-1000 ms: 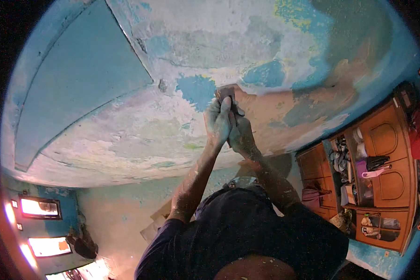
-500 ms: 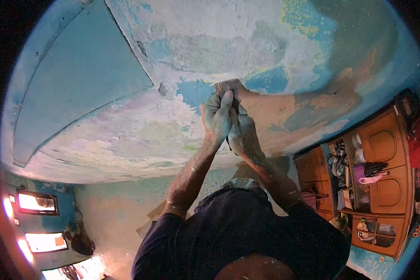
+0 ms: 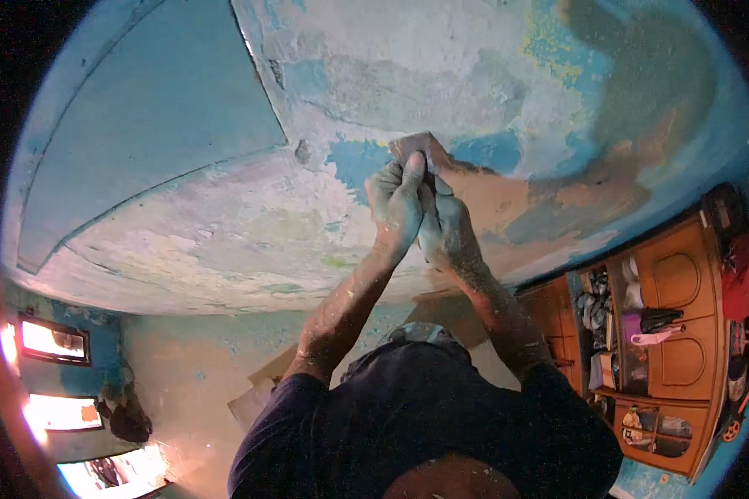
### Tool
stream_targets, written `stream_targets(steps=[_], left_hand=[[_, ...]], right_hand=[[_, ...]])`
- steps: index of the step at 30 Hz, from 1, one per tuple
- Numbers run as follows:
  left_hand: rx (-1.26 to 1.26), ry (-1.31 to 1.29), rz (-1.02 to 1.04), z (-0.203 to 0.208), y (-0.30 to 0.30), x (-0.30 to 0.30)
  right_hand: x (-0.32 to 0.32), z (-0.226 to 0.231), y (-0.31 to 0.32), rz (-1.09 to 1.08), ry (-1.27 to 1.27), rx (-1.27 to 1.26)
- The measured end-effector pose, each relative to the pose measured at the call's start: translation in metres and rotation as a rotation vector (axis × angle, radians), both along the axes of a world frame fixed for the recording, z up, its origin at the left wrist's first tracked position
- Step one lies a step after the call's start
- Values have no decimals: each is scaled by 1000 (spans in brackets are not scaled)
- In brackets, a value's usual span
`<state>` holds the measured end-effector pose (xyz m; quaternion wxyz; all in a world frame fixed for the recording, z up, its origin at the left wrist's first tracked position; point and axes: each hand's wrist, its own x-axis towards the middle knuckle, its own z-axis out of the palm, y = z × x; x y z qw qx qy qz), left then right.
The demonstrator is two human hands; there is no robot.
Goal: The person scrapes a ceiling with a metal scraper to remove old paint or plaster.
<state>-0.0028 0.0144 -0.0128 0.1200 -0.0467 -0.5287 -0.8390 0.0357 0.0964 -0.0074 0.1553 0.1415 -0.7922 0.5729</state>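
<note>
A scraper [image 3: 412, 144] with a flat, broad metal blade lies against a patchy, flaking painted surface [image 3: 225, 224] above me. Both my hands are closed together around its handle. My left hand [image 3: 398, 204] has its thumb stretched up along the tool towards the blade. Pressed close beside it, my right hand [image 3: 448, 224] wraps the lower part of the grip, most of which is hidden. Bare blue paint [image 3: 484, 154] shows on both sides of the blade, among whitish and grey areas. Pale dust covers my hands and forearms.
A smooth blue panel [image 3: 158, 108] with a raised edge is at the upper left. An orange-brown wooden cabinet [image 3: 682, 291] with crowded shelves stands at the right. Bright window openings [image 3: 54, 339] are at the lower left, with a dark bundle [image 3: 131, 416] hanging beside them.
The whole view has tilted slightly. The scraper and both hands sit a little higher and further right in the picture, with the same grip and much the same spot on the surface.
</note>
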Motion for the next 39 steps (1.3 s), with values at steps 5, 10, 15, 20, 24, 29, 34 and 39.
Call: stream_targets(steps=[5,10,15,20,24,29,34,39], left_hand=[[25,44,113,-15,7,-3],[64,76,92,-2,-2,-9],[64,-96,-327,-1,-12,7],[368,-30,-189,-52,33,6],[409,-100,-77,-52,43,1],[387,-132,-53,-51,40,6],[474,-107,-19,-60,50,-2],[663,-117,31,-45,43,1]], right_hand=[[-1,8,6,98,-27,8],[-19,-14,1,-9,144,89],[-9,-9,17,306,-291,-234],[-11,-59,33,98,-65,-33],[-15,-51,37,55,-154,281],[-17,-50,44,186,-13,123],[-23,-40,51,154,-25,401],[-33,-37,46,251,-73,473]])
